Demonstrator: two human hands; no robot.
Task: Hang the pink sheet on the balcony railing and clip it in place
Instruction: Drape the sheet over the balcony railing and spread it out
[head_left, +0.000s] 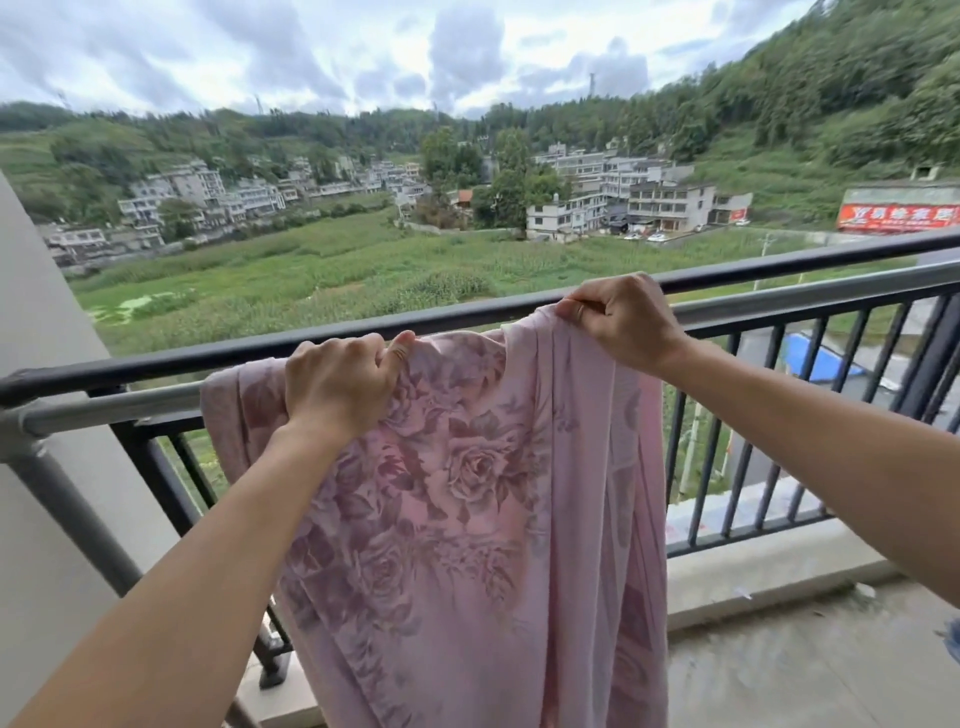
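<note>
Up at the dark balcony railing (208, 357), both fists curl tight on the pink floral sheet (467, 493): left hand (337, 384) at nine o'clock, right hand (623, 322) at two, cloth hanging toward six.

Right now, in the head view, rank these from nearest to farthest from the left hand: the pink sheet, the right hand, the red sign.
1. The pink sheet: gripped in the left hand, against the railing.
2. The right hand: along the rail to the right, gripping the sheet's top edge.
3. The red sign: far off at the right, well beyond the railing.
</note>
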